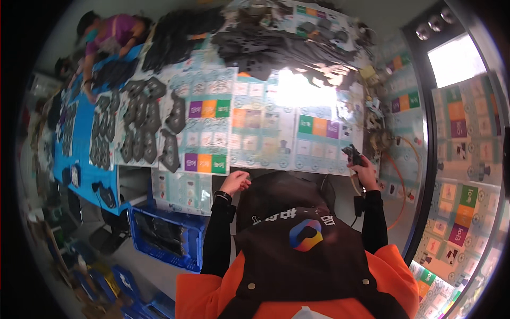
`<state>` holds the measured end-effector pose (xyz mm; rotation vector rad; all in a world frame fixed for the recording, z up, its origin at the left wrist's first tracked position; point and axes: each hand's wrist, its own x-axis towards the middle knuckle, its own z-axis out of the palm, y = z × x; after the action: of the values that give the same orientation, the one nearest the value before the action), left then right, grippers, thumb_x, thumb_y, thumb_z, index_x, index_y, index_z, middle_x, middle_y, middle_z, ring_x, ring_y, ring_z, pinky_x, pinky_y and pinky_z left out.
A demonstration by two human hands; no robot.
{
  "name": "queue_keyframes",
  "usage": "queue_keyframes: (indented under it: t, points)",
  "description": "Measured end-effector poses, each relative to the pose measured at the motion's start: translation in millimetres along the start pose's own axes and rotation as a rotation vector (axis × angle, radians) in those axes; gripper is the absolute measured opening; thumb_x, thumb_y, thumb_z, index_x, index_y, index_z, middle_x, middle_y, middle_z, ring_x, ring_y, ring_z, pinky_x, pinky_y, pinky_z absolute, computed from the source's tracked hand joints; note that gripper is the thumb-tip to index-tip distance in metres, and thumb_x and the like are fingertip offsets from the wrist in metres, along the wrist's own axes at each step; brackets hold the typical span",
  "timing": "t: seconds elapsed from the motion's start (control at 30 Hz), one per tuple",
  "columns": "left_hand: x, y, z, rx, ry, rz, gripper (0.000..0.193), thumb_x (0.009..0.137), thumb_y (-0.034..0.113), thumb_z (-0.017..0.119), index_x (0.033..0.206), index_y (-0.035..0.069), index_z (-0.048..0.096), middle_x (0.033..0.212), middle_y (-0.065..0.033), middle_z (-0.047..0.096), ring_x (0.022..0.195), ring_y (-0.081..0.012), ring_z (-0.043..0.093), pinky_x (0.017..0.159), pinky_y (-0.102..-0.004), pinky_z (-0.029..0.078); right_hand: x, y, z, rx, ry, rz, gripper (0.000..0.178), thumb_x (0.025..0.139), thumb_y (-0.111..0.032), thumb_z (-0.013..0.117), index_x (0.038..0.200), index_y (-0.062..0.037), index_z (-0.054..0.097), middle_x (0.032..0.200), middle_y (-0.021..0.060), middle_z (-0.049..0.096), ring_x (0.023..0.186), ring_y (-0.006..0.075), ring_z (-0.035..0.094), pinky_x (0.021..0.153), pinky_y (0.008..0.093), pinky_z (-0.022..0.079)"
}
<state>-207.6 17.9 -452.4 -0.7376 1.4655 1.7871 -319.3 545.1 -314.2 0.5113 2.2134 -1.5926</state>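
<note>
My right hand (366, 174) is closed around a dark, gun-shaped tool (351, 154) at the table's front right. A thin tan tube hangs below that hand. My left hand (236, 183) hovers at the front edge of the table (260, 159), its fingers curled in. Whether anything small lies in those fingers is hidden. To the left of it, dark grey shaped pieces with holes (141, 119) lie in rows on the printed sheets. One such piece (170, 151) is the closest to my left hand.
Heaps of dark flat pieces (281, 50) cover the table's far side. A blue crate (167, 239) with dark contents stands on the lower left. A co-worker in purple (119, 32) leans over the blue-covered table (79, 138). An orange hose (399, 186) curves down at the right.
</note>
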Motion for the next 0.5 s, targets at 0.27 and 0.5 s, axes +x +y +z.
queue_keyframes:
  t: [0.27, 0.5]
  points:
    - [170.5, 157.3, 72.3, -0.654, 0.104, 0.230, 0.014, 0.101, 0.021, 0.065, 0.107, 0.009, 0.062, 0.095, -0.0048, 0.071, 0.078, -0.0176, 0.069, 0.064, -0.0304, 0.055, 15.3, 22.3, -39.5, 0.101, -0.072, 0.077, 0.042, 0.081, 0.002, 0.062, 0.123, -0.0005, 0.062, 0.098, 0.0050, 0.072, 0.080, 0.0115, 0.065, 0.054, 0.0268, 0.055]
    - [317.7, 322.5, 48.4, -0.544, 0.614, 0.251, 0.036, 0.089, 0.025, 0.077, 0.117, 0.009, 0.060, 0.094, -0.0081, 0.059, 0.077, -0.0185, 0.057, 0.071, -0.0342, 0.056, 20.5, 43.2, -57.3, 0.177, -0.044, 0.137, 0.060, 0.088, 0.004, 0.062, 0.147, 0.0028, 0.047, 0.108, 0.0090, 0.072, 0.094, 0.0143, 0.070, 0.058, 0.0272, 0.057]
